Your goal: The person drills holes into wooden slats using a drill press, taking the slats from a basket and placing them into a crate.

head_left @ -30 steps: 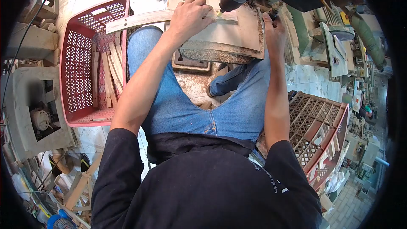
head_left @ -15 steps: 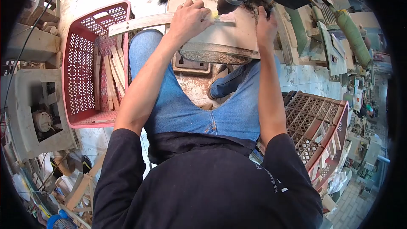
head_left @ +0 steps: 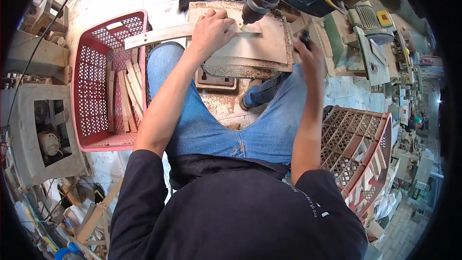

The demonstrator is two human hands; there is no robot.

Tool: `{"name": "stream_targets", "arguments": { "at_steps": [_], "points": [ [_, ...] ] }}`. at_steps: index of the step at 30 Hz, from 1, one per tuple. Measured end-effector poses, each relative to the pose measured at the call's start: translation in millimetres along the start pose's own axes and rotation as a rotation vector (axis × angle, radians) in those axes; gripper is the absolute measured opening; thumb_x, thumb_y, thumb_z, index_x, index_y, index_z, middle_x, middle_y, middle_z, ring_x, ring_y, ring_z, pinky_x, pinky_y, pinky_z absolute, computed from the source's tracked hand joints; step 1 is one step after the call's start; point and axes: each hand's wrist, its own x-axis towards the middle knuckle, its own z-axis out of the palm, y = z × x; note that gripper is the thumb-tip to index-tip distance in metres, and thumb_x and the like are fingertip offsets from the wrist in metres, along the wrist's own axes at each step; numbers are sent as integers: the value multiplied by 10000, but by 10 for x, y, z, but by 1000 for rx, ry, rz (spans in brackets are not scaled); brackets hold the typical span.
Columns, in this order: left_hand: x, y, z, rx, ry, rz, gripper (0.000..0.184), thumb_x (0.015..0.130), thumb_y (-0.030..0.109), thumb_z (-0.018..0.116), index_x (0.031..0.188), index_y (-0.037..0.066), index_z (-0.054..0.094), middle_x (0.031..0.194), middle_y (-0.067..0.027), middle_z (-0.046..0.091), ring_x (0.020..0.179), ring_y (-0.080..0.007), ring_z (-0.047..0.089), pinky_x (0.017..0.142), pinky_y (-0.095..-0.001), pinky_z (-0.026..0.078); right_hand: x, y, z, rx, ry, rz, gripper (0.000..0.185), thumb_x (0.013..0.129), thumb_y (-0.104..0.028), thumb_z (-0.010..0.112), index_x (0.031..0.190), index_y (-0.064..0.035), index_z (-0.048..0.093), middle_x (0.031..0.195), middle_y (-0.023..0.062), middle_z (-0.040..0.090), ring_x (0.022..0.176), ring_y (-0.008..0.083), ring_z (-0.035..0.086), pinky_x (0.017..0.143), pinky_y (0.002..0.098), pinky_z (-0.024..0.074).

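Observation:
My left hand (head_left: 211, 31) presses a pale wooden slat (head_left: 163, 34) against the board-topped work surface (head_left: 264, 50), fingers bent over it. The slat's left end reaches out over a red crate. Just right of these fingers, the dark chuck (head_left: 252, 10) of a drill press points down at the slat; its bit tip is hard to make out. A dark knobbed lever handle (head_left: 304, 38) is in my right hand (head_left: 312, 58), which is blurred, at the right of the board. Sawdust lines the board's edges.
The red crate (head_left: 79, 91) at left contains several wooden slats (head_left: 127, 96). Another crate (head_left: 353, 130) with wood pieces stands at right. A motor (head_left: 368, 21) and machine parts sit at upper right. A white machine housing (head_left: 24, 130) is at far left.
My right hand has moved back toward my body with the lever handle. My left hand stays on the slat. The whole view has shifted slightly.

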Motion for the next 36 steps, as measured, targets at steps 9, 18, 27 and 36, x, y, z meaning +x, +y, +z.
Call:
{"name": "stream_targets", "arguments": {
  "at_steps": [9,18,27,36],
  "points": [
    [6,31,-48,31,-47,-23,362,829,389,767,1096,144,756,1002,-43,635,1033,-262,586,885,-414,499,-705,-648,-1690,1168,12,-544,941,810,-566,774,1475,16,447,1076,107,666,916,225,646,1042,507,416],
    [-134,-22,-137,-38,-91,28,426,808,380,791,1134,113,731,1033,-57,633,1039,-266,579,901,-409,487,-28,-189,-431,1336,-14,-43,425,1015,-356,574,1229,1,656,928,135,719,826,248,656,836,396,520],
    [-347,364,-558,-12,-293,131,269,807,191,764,1043,97,674,1004,-67,573,973,-256,597,831,-375,509,62,629,343,1251,-56,325,308,966,-276,659,1159,-36,648,902,95,690,806,201,634,775,334,517],
    [-374,225,-1177,-220,-322,31,314,839,135,754,1136,63,680,977,-85,605,900,-260,639,796,-383,536,72,621,348,1238,-28,309,340,963,-275,656,1204,-37,620,903,80,676,795,189,623,754,311,501]
  ]
}}
